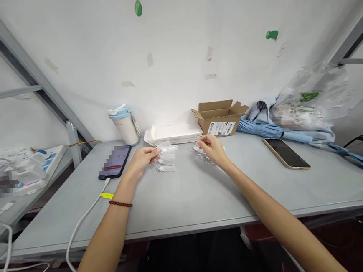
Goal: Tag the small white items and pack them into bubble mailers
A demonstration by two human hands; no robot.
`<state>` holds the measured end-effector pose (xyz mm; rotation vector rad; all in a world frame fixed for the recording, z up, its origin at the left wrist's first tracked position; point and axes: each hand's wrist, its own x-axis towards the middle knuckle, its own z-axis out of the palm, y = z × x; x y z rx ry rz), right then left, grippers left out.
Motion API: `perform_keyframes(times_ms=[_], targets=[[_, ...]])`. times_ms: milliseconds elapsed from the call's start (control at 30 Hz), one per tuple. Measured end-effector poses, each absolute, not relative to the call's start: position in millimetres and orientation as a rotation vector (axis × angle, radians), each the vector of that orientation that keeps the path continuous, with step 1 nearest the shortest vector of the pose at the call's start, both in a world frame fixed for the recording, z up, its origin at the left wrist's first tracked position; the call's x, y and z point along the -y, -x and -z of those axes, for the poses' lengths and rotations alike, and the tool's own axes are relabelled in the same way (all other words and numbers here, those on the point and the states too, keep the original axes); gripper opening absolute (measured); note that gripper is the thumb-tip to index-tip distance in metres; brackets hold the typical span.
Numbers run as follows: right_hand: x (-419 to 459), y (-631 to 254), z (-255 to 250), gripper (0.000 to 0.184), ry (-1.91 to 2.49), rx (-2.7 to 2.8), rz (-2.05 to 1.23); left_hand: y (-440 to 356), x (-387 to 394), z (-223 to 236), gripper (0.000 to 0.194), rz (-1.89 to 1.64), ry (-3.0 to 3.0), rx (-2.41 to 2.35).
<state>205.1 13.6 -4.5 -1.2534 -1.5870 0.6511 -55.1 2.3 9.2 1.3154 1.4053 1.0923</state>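
Observation:
My left hand [144,158] is closed in a pinch on a small whitish translucent tag-like piece [169,148], held over a short row of similar pieces. One of these, a small white piece with a thin loop [166,169], lies nearest me on the grey table [189,202]. To the right, my right hand [213,148] has its thumb and finger together above a small cluster of white looped pieces [206,159]. What its fingertips hold, if anything, is too small and hidden to make out.
Behind the hands lie a stack of white flat packets [175,132] and an open cardboard box [221,122]. A blue-lidded cup [126,125] and a plugged-in phone [116,161] are left. Another phone [286,153], a folded blue umbrella [269,131] and a plastic bag [310,100] lie right.

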Motion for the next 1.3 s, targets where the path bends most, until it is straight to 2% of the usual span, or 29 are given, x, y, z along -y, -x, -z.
perform_keyframes(times_ms=[467, 667, 967, 1300], targets=[[-24.9, -226.6, 8.9, 0.009, 1.425, 2.060, -0.273, 71.9, -0.2, -14.7, 0.028, -0.707, -1.487, -1.483], [-22.1, -225.2, 5.2, 0.011, 1.439, 2.106, -0.237, 72.1, -0.1, -11.5, 0.038, -0.608, -1.473, -1.558], [-16.9, -222.6, 1.0, 0.011, 1.526, 2.167, -0.236, 61.9, -1.9, -11.1, 0.035, -0.837, -1.372, -1.696], [-7.8, -225.5, -14.4, 0.014, 1.735, 2.209, -0.174, 60.4, -3.4, -5.4, 0.035, -0.852, -1.465, -1.678]])
